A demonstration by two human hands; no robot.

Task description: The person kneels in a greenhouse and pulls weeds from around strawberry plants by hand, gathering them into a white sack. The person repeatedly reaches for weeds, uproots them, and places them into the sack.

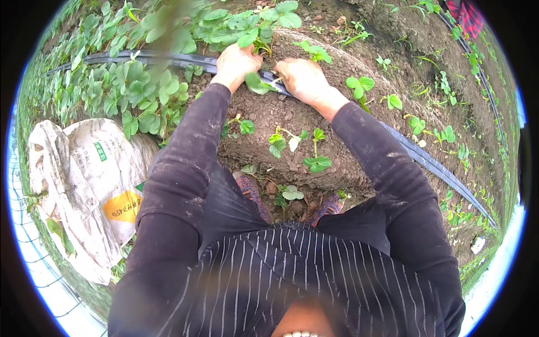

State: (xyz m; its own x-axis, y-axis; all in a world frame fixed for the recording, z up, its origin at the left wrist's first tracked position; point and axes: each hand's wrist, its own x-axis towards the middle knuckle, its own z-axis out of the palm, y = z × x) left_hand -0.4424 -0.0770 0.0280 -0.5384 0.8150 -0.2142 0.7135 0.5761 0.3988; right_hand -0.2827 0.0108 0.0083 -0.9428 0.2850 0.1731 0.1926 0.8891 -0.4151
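Observation:
My left hand (238, 63) is curled at the base of a leafy strawberry plant (248, 27), its fingers closed against the stems. A short distance to the right, my right hand (302, 80) has its fingertips pinched together at a thin pale leaf stalk. That stalk runs to a strawberry leaf (257, 84) hanging between the hands. Fingertips of both hands are partly hidden. Under them a black drip irrigation tape (198, 62) crosses the soil ridge (269, 111). Small strawberry seedlings (316, 162) grow on the ridge in front of me.
Dense strawberry foliage (139, 88) covers the bed at left. A crumpled white woven sack (97, 168) with printing lies beside my left arm. My shoes (252, 196) stand in the furrow. Another drip tape (484, 76) and a red plaid cloth (465, 19) are at far right.

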